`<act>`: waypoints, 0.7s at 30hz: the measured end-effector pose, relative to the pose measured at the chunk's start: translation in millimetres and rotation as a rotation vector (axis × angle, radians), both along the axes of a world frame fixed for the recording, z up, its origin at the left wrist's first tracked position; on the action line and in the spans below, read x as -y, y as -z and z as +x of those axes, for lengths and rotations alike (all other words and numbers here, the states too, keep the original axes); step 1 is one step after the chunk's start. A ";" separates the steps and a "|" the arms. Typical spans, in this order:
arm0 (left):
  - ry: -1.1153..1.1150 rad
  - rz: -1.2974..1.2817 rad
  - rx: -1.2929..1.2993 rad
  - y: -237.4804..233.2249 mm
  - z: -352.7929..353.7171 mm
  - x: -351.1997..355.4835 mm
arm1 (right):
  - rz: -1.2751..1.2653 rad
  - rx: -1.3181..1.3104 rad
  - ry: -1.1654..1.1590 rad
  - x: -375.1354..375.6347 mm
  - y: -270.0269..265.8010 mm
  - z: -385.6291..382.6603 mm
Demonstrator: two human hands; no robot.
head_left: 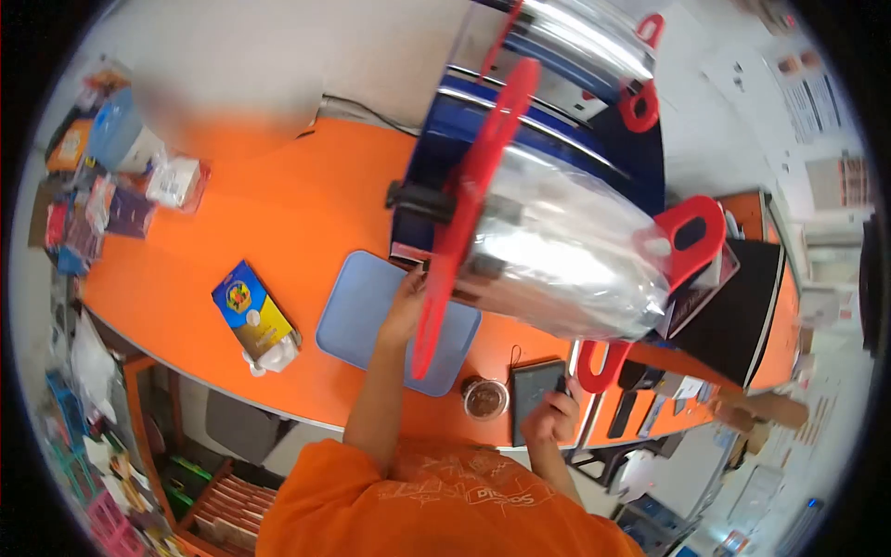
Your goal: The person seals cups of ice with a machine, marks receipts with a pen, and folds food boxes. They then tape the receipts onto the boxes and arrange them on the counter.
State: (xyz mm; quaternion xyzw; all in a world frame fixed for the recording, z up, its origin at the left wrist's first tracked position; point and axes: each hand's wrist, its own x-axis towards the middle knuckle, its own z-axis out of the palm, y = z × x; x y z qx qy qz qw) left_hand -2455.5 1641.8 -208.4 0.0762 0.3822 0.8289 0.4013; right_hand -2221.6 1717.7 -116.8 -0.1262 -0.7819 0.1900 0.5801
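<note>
Box (252, 306) at centre left has white material (276, 354) at its lower end. Mid-frame, past the blue tray's (345, 316) left edge, my left hand (404, 304) meets the red flange (467, 223), which partly hides it. Beyond a clear cup (485, 399) of something brown, my right hand (551, 418) curls, lower centre-right; I can't fairly tell either grip. For the film roll (566, 251), right of centre, I'd steady both ends evenly.

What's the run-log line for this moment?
left hand: by red disc on film roll, grip unclear; right hand: by dark flat case, grip unclear; blue tray: beneath left hand; clear cup: brown contents, between tray and case
</note>
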 end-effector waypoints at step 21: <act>-0.116 -0.180 0.142 -3.7 -7.7 -37.8 | -0.531 -0.470 -0.393 -86.8 -224.8 -86.7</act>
